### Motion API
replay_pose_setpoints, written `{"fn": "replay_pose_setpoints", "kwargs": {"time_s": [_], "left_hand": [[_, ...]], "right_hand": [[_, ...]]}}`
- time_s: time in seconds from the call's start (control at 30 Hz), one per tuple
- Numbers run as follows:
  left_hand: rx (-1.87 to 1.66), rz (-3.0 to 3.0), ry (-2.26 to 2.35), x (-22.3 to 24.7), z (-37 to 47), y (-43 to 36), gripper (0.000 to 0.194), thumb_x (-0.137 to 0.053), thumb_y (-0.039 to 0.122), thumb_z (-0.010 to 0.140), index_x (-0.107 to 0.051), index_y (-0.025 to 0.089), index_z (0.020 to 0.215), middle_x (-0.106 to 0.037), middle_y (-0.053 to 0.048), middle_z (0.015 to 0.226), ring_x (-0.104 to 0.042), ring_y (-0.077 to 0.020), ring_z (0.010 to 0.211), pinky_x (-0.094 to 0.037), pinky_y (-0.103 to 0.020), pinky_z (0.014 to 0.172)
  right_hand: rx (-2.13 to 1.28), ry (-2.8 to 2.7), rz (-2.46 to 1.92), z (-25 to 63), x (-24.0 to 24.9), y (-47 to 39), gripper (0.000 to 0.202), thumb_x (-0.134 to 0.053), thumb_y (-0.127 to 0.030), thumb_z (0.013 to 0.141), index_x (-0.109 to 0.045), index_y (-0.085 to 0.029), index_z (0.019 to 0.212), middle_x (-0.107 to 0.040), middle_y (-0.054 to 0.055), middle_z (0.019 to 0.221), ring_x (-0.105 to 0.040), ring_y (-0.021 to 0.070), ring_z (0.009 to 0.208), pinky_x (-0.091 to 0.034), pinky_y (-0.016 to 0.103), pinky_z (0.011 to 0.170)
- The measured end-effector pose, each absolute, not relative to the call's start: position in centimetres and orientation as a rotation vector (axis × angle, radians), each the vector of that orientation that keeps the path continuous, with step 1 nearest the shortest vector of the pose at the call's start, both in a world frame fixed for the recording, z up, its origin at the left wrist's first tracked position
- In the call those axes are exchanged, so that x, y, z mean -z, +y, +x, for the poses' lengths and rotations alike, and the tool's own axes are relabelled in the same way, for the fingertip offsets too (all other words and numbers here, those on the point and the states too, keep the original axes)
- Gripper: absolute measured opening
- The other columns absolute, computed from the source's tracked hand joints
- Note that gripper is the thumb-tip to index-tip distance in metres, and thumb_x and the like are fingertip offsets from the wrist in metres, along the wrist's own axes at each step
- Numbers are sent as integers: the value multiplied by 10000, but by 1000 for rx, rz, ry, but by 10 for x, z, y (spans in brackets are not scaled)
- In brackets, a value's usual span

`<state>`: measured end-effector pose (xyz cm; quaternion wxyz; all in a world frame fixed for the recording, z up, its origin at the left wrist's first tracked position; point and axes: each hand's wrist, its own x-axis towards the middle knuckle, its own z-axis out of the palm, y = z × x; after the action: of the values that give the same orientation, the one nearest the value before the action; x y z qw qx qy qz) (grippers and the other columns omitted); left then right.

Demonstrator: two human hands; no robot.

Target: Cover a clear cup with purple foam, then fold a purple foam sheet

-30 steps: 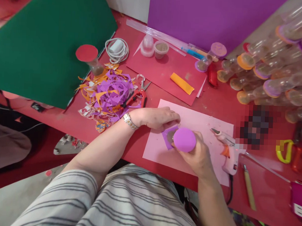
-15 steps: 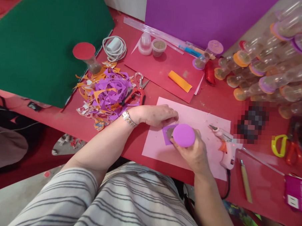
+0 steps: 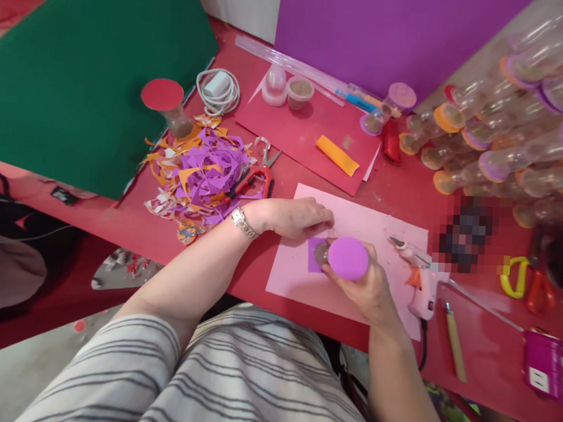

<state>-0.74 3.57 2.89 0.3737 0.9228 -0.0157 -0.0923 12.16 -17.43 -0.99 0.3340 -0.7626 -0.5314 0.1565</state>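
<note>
My right hand (image 3: 369,283) is wrapped round a handmade hourglass (image 3: 348,259) with a round purple cap. It stands upright, and its lower clear bulb with brownish sand rests over a small purple paper square (image 3: 313,262). Most of the bulb is hidden by the cap and my fingers. My left hand (image 3: 302,218) lies palm down on the pink sheet (image 3: 288,273), just above the square and apart from the hourglass. Its fingers are loosely bent, with nothing visible in them. Right of my hands lies a pink hot glue gun (image 3: 422,282), nozzle pointing up-left.
Paper scraps (image 3: 208,170) and red-handled snips (image 3: 259,176) lie at left, near a red-capped hourglass (image 3: 162,97). Several hourglasses (image 3: 502,161) are stacked at right. A wooden-handled tool (image 3: 455,346), yellow-handled scissors (image 3: 516,277) and a sand cup (image 3: 299,93) are also on the table.
The purple square has turned straighter and come clear of my left hand, shifting slightly right with the hourglass. My left hand has hardly moved; the view has shifted a little.
</note>
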Motion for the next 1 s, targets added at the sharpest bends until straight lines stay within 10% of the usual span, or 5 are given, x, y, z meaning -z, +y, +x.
{"fn": "replay_pose_setpoints", "kwargs": {"time_s": [1.0], "left_hand": [[177,2352,-16,-22,-8,35,424,-492,-12,702,-612,147,1076,-651,-55,953,-560,-202,954,-451,-262,856]], "right_hand": [[-470,-1456,-1937,122,3,-175,391,-692,-353,810,-570,-199,1147,-688,123,1023,-682,268,961,-583,399,770]]}}
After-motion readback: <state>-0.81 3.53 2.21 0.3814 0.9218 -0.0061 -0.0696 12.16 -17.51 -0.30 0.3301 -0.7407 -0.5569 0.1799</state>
